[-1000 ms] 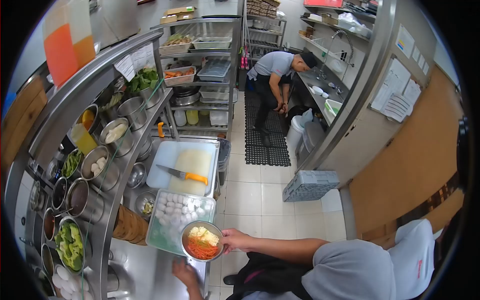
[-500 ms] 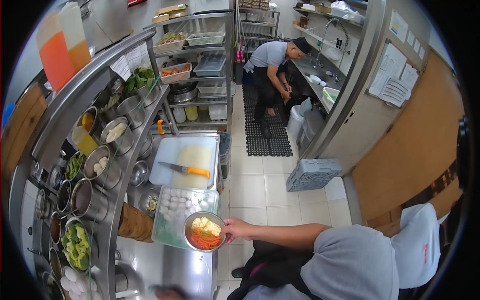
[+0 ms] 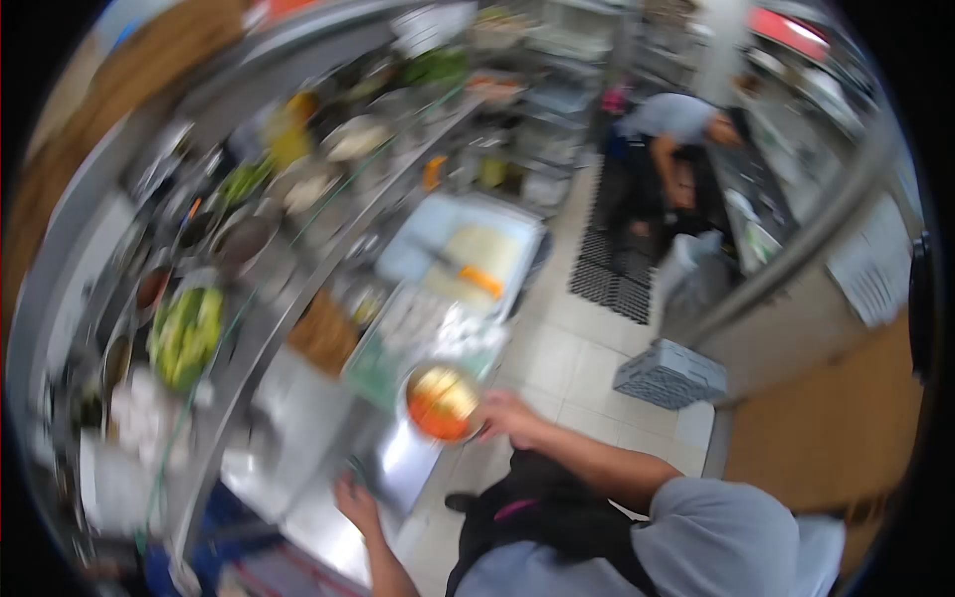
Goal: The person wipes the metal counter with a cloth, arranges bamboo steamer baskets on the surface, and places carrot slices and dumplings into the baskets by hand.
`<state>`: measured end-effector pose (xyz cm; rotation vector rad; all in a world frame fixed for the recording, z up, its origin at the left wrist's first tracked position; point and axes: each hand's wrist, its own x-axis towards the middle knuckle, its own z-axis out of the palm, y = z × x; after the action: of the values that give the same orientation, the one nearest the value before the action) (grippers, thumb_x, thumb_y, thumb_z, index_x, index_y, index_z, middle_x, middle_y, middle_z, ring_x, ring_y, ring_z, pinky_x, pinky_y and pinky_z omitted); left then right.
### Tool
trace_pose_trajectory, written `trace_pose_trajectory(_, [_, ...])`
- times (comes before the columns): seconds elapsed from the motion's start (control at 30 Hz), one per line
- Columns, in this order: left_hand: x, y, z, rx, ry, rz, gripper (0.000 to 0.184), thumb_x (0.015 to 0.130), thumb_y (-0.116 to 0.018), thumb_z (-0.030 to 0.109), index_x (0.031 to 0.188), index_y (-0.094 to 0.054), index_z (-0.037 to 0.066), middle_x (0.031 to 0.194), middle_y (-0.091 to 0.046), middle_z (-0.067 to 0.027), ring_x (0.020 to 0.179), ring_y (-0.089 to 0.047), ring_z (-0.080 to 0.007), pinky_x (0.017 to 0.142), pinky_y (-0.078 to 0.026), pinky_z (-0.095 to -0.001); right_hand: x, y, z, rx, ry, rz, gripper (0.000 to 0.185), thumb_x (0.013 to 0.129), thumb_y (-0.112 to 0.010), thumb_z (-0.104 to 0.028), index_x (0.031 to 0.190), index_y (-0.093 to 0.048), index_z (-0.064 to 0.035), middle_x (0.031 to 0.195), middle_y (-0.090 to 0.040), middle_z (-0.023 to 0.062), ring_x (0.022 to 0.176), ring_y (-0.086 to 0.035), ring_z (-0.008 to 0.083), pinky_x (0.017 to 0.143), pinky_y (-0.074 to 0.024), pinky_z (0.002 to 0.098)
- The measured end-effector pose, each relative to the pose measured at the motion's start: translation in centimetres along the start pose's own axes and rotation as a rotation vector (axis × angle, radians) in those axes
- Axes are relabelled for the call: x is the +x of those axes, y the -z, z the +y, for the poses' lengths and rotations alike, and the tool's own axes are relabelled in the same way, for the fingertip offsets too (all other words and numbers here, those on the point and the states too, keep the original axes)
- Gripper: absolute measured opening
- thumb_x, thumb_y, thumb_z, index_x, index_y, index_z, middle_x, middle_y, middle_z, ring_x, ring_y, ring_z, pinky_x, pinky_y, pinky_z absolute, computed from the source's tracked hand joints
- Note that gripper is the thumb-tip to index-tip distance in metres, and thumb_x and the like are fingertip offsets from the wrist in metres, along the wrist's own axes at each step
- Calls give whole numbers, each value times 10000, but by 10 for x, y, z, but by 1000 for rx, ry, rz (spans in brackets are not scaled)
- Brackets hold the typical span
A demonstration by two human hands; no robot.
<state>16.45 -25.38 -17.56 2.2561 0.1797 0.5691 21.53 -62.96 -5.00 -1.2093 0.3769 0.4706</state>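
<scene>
My right hand grips the rim of a round metal bowl. Orange shreds that look like carrot and a pale yellow chopped food fill it. The bowl is held over the near corner of a clear tray of round white pieces. Lower left, over the steel counter, my left hand has its fingers closed around a small, dark greenish thing, too blurred to name. Beyond the tray, a knife with an orange handle lies on a white cutting board.
Along the left runs a raised shelf with metal pots, a container of cut green vegetables and eggs. A co-worker bends near the sink at the back. A grey-blue crate stands on the tiled floor.
The view has swung and blurred, shifting the counter rightward and up in the picture. My left hand has come further into view over the counter. My right hand still holds the bowl.
</scene>
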Motion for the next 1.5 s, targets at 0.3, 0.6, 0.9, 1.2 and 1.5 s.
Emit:
trace_pose_trajectory(0.3, [30, -42, -42, 310, 33, 41, 344, 726, -554, -33, 1020, -728, 11, 1024, -698, -229, 935, -650, -413, 855, -518, -490, -28, 17, -17, 91, -23, -18, 263, 917, -550, -60, 1169, -546, 16, 988, -705, 131, 766, -719, 199, 637, -621, 315])
trace_pose_trajectory(0.6, [-16, -48, 13, 38, -147, -22, 320, 691, -563, -33, 912, -740, 116, 977, -730, -143, 965, -684, -339, 898, -516, -474, -32, -2, -27, 14, 57, -76, 312, 915, -507, -77, 1210, -551, 13, 1010, -712, 129, 755, -716, 187, 638, -613, 309])
trace_pose_trajectory(0.9, [31, 134, -124, 240, -127, -274, 637, 684, -536, -107, 1249, -700, 137, 1310, -627, -200, 1231, -568, -415, 1076, -423, -524, -40, 19, -13, -56, -20, 6, 310, 896, -502, -84, 1188, -560, 6, 993, -712, 118, 744, -710, 176, 642, -617, 310])
trace_pose_trajectory(1.2, [-144, 42, -17, 635, 332, 163, 605, 793, -531, -21, 1384, -601, 92, 1473, -478, -260, 1366, -403, -512, 1139, -311, -577, -15, 41, -17, -67, -37, -73, 290, 914, -511, -78, 1181, -568, 18, 993, -706, 120, 727, -697, 164, 637, -604, 296])
trace_pose_trajectory(1.5, [-78, -130, 92, 191, -2, -84, 413, 761, -595, -34, 1120, -737, 115, 1273, -648, -107, 1290, -527, -319, 1088, -372, -530, 16, 72, -63, -42, 29, -76, 246, 927, -516, -86, 1149, -571, 8, 913, -700, 104, 692, -675, 160, 627, -591, 282])
